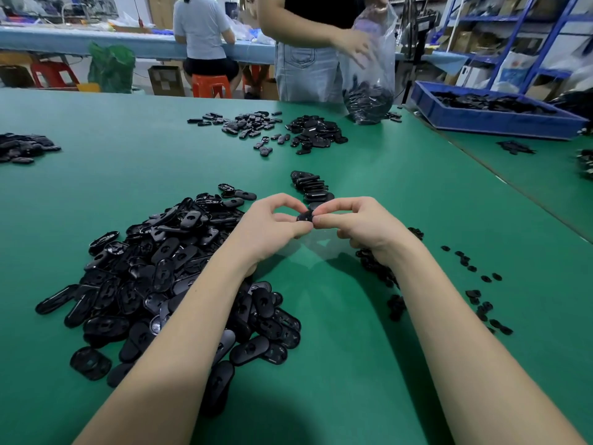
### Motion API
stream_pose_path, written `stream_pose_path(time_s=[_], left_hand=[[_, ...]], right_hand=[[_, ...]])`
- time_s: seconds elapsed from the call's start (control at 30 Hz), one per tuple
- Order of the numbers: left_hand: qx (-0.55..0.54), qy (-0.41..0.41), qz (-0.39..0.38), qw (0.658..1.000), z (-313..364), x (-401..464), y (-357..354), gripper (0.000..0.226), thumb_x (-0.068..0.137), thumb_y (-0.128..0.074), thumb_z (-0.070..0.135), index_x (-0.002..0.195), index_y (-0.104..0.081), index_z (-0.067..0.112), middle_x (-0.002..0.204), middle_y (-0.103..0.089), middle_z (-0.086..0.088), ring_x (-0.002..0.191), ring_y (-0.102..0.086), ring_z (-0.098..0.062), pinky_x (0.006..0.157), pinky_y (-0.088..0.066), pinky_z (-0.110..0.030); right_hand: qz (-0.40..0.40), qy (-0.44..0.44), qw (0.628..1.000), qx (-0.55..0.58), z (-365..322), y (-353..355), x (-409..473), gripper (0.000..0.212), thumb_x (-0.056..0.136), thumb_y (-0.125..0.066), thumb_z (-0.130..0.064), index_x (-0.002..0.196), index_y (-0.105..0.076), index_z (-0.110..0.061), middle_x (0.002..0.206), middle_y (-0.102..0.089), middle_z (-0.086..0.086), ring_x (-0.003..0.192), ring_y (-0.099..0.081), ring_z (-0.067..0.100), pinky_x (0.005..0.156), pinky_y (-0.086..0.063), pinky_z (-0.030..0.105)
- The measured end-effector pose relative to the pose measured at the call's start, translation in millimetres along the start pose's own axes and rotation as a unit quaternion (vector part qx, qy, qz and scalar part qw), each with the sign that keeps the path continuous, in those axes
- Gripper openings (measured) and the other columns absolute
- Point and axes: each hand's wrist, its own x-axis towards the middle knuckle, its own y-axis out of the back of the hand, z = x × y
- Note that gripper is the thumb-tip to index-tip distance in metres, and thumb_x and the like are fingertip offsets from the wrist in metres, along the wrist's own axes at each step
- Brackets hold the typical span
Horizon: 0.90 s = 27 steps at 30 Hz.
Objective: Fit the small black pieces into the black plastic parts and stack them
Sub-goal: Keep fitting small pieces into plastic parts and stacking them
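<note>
One black plastic part point(305, 216) is held above the green bench point(369, 316), pinched between the fingers of the left hand point(272, 226) and the right hand point(359, 226). Its long axis seems to run left to right between both thumbs. The stack point(311, 187) lies just beyond, nearer the right hand; whether a small piece is seated cannot be told.

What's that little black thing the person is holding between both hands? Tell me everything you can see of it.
The black plastic part is a small, dark, glossy piece with a rounded outline, mostly hidden by fingers. The left hand and right hand pinch it from opposite sides at the fingertips, above the green table, between the big pile of parts and the neat stack. Whether a small piece is fitted in it cannot be told.
</note>
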Motion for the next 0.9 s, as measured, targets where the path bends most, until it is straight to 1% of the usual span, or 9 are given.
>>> stream_pose_path(time_s=[0.1,0.2,0.3,0.4,0.5,0.6,0.7,0.8,0.9], left_hand=[[-0.017,0.016,0.01,1.0,2.0,0.6,-1.0,0.006,0.086,-0.076,0.026,0.087,-0.07,0.023,0.075,-0.075,0.007,0.068,-0.063,-0.005,0.069,-0.046,-0.025],[-0.047,0.023,0.014,0.999,2.1,2.0,-0.2,0.011,0.09,-0.073,0.027,0.083,-0.072,0.018,0.074,-0.071,0.001,0.067,-0.062,-0.009,0.071,-0.051,-0.021],[-0.107,0.033,0.002,0.994,2.9,-0.5,0.6,0.006,0.089,-0.073,0.009,0.089,-0.067,0.009,0.075,-0.071,-0.006,0.058,-0.064,-0.01,0.069,-0.057,-0.018],[-0.142,0.037,-0.012,0.989,2.2,-3.7,2.1,0.028,0.085,-0.071,-0.006,0.107,-0.061,0.009,0.089,-0.073,-0.016,0.061,-0.07,-0.017,0.071,-0.061,-0.023],[-0.095,0.001,-0.025,0.995,2.2,-4.8,3.5,0.034,0.082,-0.074,-0.007,0.109,-0.068,0.013,0.089,-0.074,-0.013,0.068,-0.072,-0.018,0.077,-0.061,-0.026],[0.016,-0.031,0.002,0.999,2.0,-3.5,2.9,0.029,0.079,-0.077,-0.001,0.1,-0.074,0.019,0.089,-0.077,-0.004,0.081,-0.074,-0.016,0.078,-0.057,-0.024],[0.09,-0.077,0.038,0.992,2.2,-3.1,1.2,0.024,0.076,-0.081,0.005,0.091,-0.072,0.021,0.081,-0.075,0.002,0.068,-0.072,-0.008,0.06,-0.049,-0.012],[0.152,-0.124,0.053,0.979,2.6,-2.9,0.8,0.025,0.072,-0.086,0.012,0.086,-0.07,0.025,0.075,-0.073,0.008,0.064,-0.068,-0.005,0.065,-0.051,-0.011],[0.144,-0.129,0.057,0.979,2.7,-2.8,0.7,0.026,0.07,-0.088,0.012,0.083,-0.07,0.024,0.072,-0.071,0.009,0.061,-0.067,0.0,0.063,-0.05,-0.009]], right_hand=[[0.008,0.01,1.0,0.004,0.0,-2.6,-0.2,0.007,0.083,-0.082,-0.024,0.079,-0.078,-0.027,0.078,-0.059,0.001,0.063,-0.037,0.011,0.043,-0.025,0.017],[0.009,0.019,1.0,0.004,-1.2,-3.0,-0.2,0.005,0.085,-0.081,-0.023,0.083,-0.077,-0.026,0.082,-0.06,0.004,0.065,-0.036,0.013,0.043,-0.026,0.017],[0.009,0.028,1.0,-0.005,-0.7,-5.1,-0.5,0.006,0.086,-0.081,-0.021,0.083,-0.077,-0.024,0.075,-0.058,0.0,0.054,-0.037,0.006,0.042,-0.027,0.014],[0.009,0.026,1.0,-0.013,0.0,-6.1,0.1,0.004,0.085,-0.081,-0.02,0.085,-0.078,-0.022,0.067,-0.058,-0.006,0.048,-0.037,0.003,0.043,-0.029,0.011],[0.022,0.031,0.999,-0.021,-0.1,-4.3,1.9,0.006,0.084,-0.082,-0.017,0.083,-0.077,-0.021,0.053,-0.058,-0.02,0.043,-0.046,-0.005,0.042,-0.029,0.005],[0.028,0.032,0.998,-0.037,-1.4,-0.7,2.8,0.007,0.083,-0.082,-0.017,0.081,-0.077,-0.022,0.05,-0.058,-0.022,0.042,-0.048,-0.009,0.041,-0.029,0.004],[0.019,0.018,0.998,-0.057,-2.2,0.4,2.1,0.006,0.081,-0.084,-0.02,0.08,-0.079,-0.024,0.051,-0.058,-0.022,0.042,-0.044,-0.006,0.04,-0.028,0.007],[0.011,0.002,0.999,-0.051,-1.8,-1.1,0.1,0.006,0.079,-0.085,-0.024,0.079,-0.08,-0.026,0.057,-0.058,-0.015,0.047,-0.041,0.0,0.043,-0.028,0.013],[0.011,-0.007,0.999,-0.045,-2.0,-1.3,-0.5,0.007,0.077,-0.086,-0.027,0.077,-0.08,-0.028,0.068,-0.056,-0.004,0.057,-0.036,0.009,0.044,-0.026,0.016]])
